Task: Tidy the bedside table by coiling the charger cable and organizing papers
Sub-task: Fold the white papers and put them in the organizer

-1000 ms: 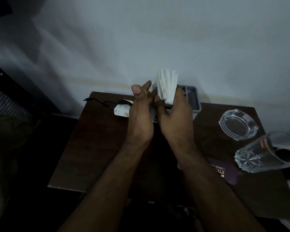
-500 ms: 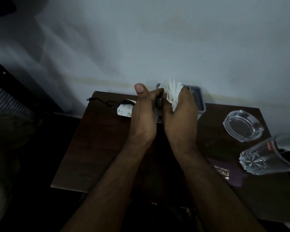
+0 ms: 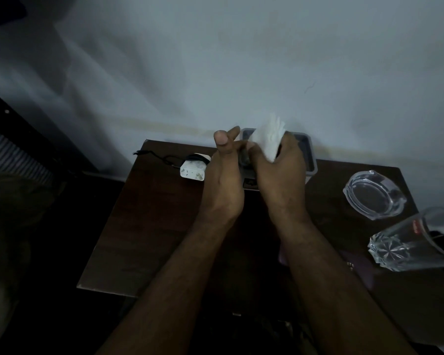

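My right hand (image 3: 280,175) grips a fanned stack of white papers (image 3: 268,139), held upright over a grey plastic tray (image 3: 311,160) at the back of the dark wooden bedside table (image 3: 144,226). My left hand (image 3: 223,180) is beside it, thumb raised, fingertips touching the lower edge of the papers near the tray's left end. A white charger block (image 3: 192,170) lies left of my hands, its black cable (image 3: 154,156) trailing loosely toward the table's back left corner.
A clear glass ashtray (image 3: 374,194) sits at the right of the table. A cut-glass tumbler (image 3: 415,242) stands near the right edge. A dark purple card (image 3: 356,267) lies partly under my right forearm. A pale wall runs behind the table.
The papers went down toward the tray half a second ago and now stand a little higher again, more fanned. Both hands stayed together over the tray.
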The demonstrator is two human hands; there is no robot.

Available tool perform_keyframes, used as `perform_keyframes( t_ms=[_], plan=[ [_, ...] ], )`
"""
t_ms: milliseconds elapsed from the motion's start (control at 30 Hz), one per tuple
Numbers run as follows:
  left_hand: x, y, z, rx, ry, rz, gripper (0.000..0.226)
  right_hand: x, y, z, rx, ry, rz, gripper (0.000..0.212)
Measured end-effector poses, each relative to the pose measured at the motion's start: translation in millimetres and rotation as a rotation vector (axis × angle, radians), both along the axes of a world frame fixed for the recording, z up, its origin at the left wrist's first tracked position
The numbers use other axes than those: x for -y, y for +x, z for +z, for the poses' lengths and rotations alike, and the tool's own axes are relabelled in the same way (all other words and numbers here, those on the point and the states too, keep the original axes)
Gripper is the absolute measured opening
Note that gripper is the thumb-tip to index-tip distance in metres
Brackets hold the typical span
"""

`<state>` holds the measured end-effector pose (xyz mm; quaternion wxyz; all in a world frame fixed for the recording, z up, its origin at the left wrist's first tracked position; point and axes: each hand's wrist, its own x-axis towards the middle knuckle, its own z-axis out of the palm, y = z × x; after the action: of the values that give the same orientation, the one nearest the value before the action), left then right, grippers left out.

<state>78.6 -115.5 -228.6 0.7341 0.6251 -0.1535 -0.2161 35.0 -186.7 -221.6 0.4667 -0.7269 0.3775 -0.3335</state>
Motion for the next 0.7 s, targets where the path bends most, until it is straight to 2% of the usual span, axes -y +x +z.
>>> perform_keyframes(
  t_ms=[67,233,433,567,700],
  plan=[
    [0,0,-1,0.01,-0.002,-0.001,0.088,-1,0,-1,-0.004,-0.027,0.042,0.041],
    [-1,4,-3,0.016,-0.006,0.044,0.089,-1,-1,-8,-0.064,-0.157,0.11,0.031],
    [-2,4,6,-0.024,-0.103,0.081,0.077,-3,0,-10,-0.204,-0.365,0.215,0.041],
    [-3,7,2,-0.068,-0.09,0.096,0.076,-3,-3,-11,-0.261,-0.401,0.237,0.047],
    [-6,6,1,0.003,-0.069,0.157,0.073,-5,-7,-10,-0.257,-0.383,0.202,0.054]
  ],
)
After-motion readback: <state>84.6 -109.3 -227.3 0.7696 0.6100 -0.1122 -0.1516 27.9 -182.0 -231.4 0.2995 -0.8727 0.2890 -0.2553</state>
